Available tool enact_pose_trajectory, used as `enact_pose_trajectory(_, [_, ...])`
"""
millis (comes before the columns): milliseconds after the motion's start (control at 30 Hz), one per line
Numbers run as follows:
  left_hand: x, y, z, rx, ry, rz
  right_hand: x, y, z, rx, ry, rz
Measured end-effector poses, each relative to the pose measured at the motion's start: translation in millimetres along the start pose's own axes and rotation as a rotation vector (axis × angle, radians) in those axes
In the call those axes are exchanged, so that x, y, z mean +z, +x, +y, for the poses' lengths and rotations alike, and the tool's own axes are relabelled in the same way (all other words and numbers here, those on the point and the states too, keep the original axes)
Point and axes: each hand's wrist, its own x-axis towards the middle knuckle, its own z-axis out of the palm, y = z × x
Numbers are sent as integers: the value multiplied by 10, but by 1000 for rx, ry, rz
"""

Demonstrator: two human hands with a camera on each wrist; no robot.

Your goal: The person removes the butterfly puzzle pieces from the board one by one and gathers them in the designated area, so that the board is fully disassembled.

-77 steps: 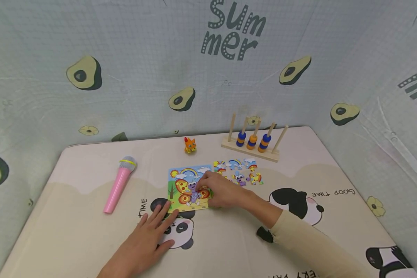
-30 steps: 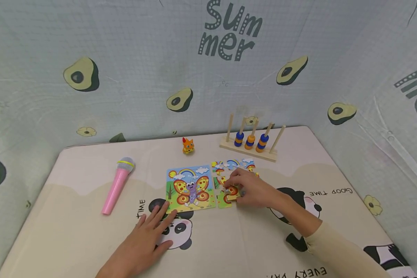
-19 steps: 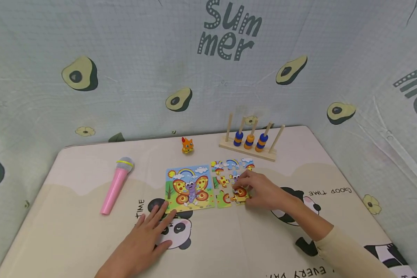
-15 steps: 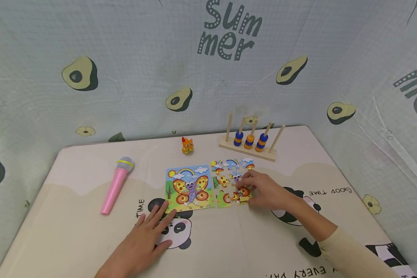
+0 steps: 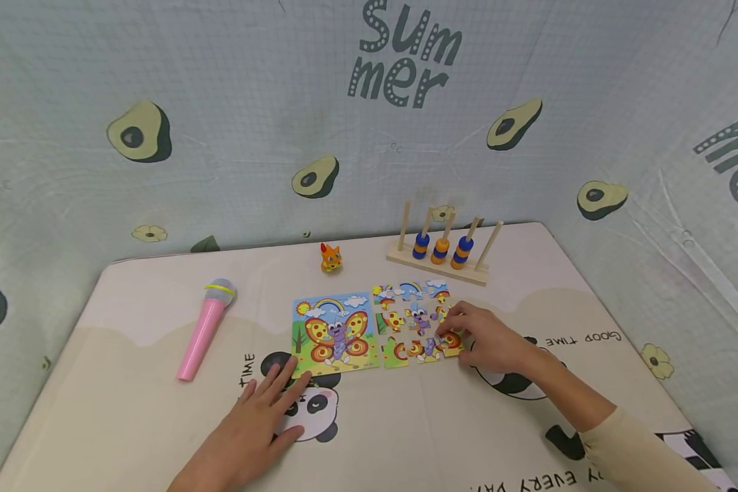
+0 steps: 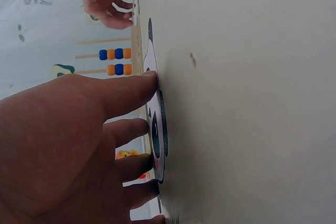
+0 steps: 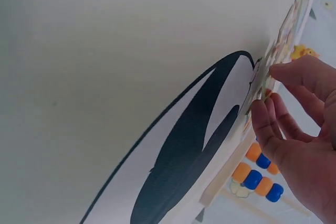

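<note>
My right hand [image 5: 495,342] pinches a jigsaw puzzle piece [image 5: 452,344] at the lower right corner of a grid of loose pieces. In the right wrist view, the thumb and fingertips of that hand [image 7: 299,108] meet close above the table. The other pieces, such as the purple butterfly-face piece [image 5: 418,320], lie slightly apart. Left of them is a square butterfly picture board [image 5: 335,333]. My left hand [image 5: 249,420] lies spread on the panda-print cloth, its fingertips at the board's lower left corner. In the left wrist view, the left hand's fingers [image 6: 128,132] are relaxed.
A pink toy microphone [image 5: 203,335] lies at the left of the table. Behind the board stands a small orange animal figure [image 5: 331,258]. At the back right is a wooden peg stand [image 5: 443,265] with blue and orange beads. Printed cloth walls surround the table.
My right hand has left the butterfly board, come over the loose pieces and slid rightward with the pinched puzzle piece, uncovering the bottom middle piece. My left hand has stayed put.
</note>
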Motion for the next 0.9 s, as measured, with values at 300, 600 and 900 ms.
enact_pose_trajectory(300, [7,6,-12,-7,-9,-3,-1,-19,12,10,-39,9])
enact_pose_trajectory(600, [0,11,-4,-32,-27,-27,1,-27,50,6,-59,11])
enact_pose_trajectory(900, [-5,4,-2,-24,-20,-22,8,-36,49,-4,-96,21])
